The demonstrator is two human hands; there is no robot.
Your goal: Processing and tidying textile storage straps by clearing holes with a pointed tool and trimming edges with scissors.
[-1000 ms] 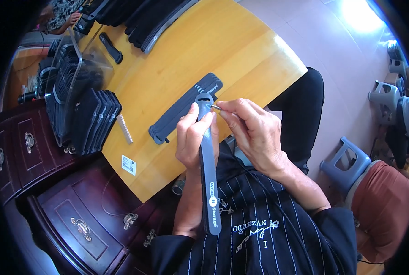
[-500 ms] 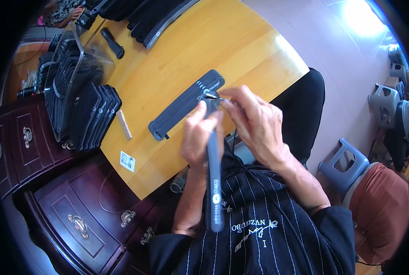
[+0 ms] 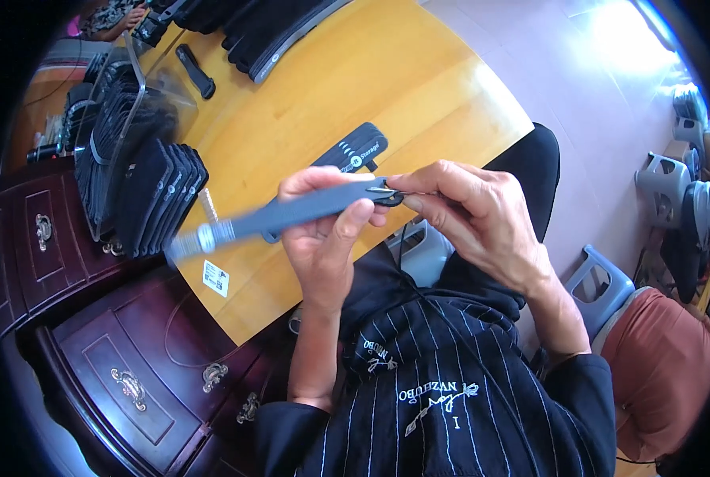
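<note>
My left hand (image 3: 323, 250) is closed round a grey-blue strap (image 3: 291, 210) near one end, thumb on top. The strap's long free part stretches to the left over the table edge and is blurred at its tip. At the held end is a dark loop with a small metal piece (image 3: 382, 190); its exact kind I cannot make out. My right hand (image 3: 490, 226) pinches this end between thumb and fingers. Behind my hands, partly hidden, a pile of similar dark straps (image 3: 359, 151) lies on the wooden table (image 3: 419, 79).
Bundles of dark straps (image 3: 168, 199) stand by a clear plastic bin (image 3: 139, 103) at the left. A single strap (image 3: 194, 71) and more dark straps (image 3: 271, 40) lie farther back. A white label (image 3: 216, 278) sits near the table edge. Grey stools (image 3: 601, 282) stand right.
The strap has swung from hanging down toward my lap to pointing left. My left hand has turned and moved left; my right hand has shifted slightly right and down, still at the strap's end.
</note>
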